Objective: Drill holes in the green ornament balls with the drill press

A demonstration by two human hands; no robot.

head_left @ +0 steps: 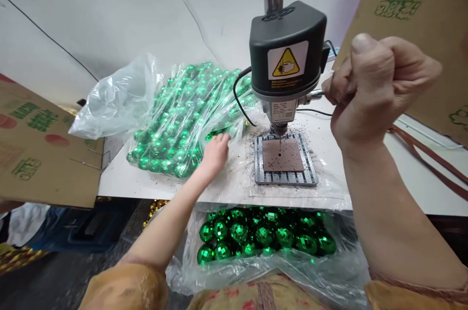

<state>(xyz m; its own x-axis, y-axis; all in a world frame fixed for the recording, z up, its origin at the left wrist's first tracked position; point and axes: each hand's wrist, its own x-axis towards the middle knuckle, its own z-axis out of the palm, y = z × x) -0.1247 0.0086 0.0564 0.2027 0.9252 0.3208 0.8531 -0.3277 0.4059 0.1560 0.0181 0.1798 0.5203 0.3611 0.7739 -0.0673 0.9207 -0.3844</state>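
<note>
My right hand (pixel 369 90) is closed in a fist round the feed lever (pixel 315 94) of a small black drill press (pixel 287 51). Its drill bit (pixel 280 145) hangs over a brown square board (pixel 292 156), which lies on the slotted metal base (pixel 310 176). At the mouth of a clear plastic bag (pixel 228 122), my left hand (pixel 216 151) has its fingers curled; what they hold is hidden. Shiny green mirrored balls (pixel 171 125) fill that bag. More green mirrored balls (pixel 263 234) lie in a plastic-lined container below the table edge.
Dark shavings (pixel 256 142) are scattered round the drill base on the white table (pixel 120 181). Cardboard flaps stand at the left (pixel 54 154) and right (pixel 420 22). A black cable (pixel 237 87) loops beside the drill, and a brown strap (pixel 427 156) lies at the right.
</note>
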